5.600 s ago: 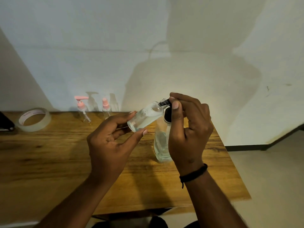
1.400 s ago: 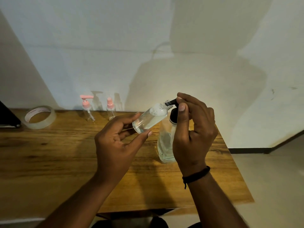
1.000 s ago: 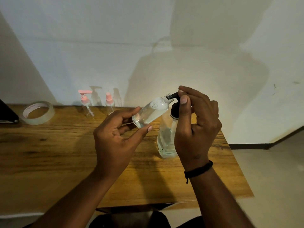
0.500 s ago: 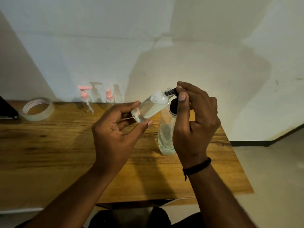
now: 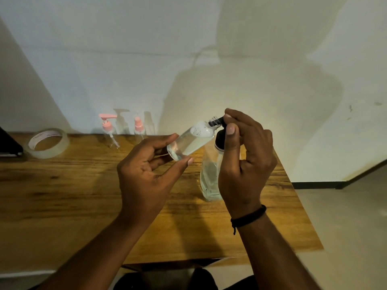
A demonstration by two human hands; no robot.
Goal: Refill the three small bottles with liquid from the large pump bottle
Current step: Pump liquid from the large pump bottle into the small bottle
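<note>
Left hand (image 5: 144, 174) grasps tilted small bottle (image 5: 191, 141) — its neck at the black pump nozzle (image 5: 215, 122); right hand (image 5: 245, 162) clenched around pump head of large pump bottle (image 5: 210, 178) on counter (image 5: 62, 195).

Dark object (image 5: 8, 146), perhaps a phone, edge-cropped

Left hand (image 5: 144, 174) raised, thumb and fingers pinching; right hand (image 5: 245, 162) beside it, fingertips (image 5: 230, 130) curled downward, gripping.
</note>
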